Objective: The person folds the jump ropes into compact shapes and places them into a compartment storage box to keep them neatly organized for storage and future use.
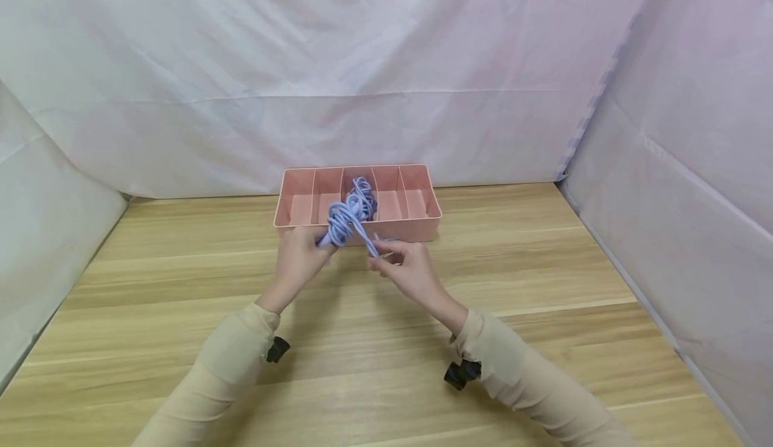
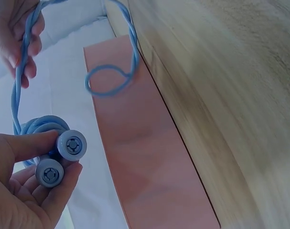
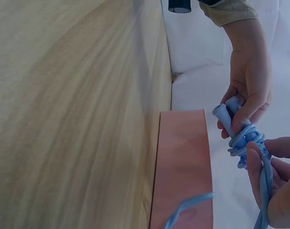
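My left hand [image 1: 300, 256] grips the two pale blue handles [image 2: 71, 145] of a jump rope side by side, their round ends showing in the left wrist view. Blue cord [image 1: 341, 222] is wound in several turns around the handles. With thumb and fingers, my right hand [image 1: 410, 269] pinches a doubled length of that cord [image 3: 265, 188] to the right of the bundle. In the left wrist view a loose loop of cord [image 2: 106, 93] hangs in front of the pink box. Both hands are in the air just before the box's near side.
A pink divided box [image 1: 417, 230] stands at the back of the wooden table [image 1: 374, 380]. Its middle compartment holds another bundle of blue cord [image 1: 362, 199], partly hidden by the held rope. White cloth [image 1: 314, 118] hangs behind the table and at both sides.
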The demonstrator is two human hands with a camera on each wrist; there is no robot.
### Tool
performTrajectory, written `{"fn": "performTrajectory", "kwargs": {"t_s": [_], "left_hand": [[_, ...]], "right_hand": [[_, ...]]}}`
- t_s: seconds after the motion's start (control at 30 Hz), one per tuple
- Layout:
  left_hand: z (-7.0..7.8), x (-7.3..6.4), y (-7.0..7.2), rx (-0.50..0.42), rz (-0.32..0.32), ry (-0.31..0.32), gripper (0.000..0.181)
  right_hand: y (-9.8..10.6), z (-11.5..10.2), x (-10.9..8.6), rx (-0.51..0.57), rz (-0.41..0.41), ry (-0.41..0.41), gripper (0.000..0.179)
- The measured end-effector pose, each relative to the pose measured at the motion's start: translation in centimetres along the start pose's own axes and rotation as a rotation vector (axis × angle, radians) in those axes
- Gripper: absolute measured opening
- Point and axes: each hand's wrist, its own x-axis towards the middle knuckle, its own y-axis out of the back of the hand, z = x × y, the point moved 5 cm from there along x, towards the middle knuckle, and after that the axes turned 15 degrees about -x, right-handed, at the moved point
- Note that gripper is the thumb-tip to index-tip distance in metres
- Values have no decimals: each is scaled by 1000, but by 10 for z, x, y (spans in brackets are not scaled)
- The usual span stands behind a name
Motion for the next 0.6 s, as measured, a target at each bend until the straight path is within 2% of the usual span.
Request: {"fn": "performTrajectory", "kwargs": {"t_s": [0.17, 0.33, 0.6], "left_hand": [[-5, 0, 1, -20, -44, 33, 22], [-14, 1, 2, -53, -66, 40, 29], [-25, 3, 2, -150, -76, 98, 14]], "right_hand": [[-6, 23, -2, 29, -7, -12, 27], [-12, 43, -3, 73, -42, -36, 28], [-17, 60, -8, 158, -136, -76, 29]]}}
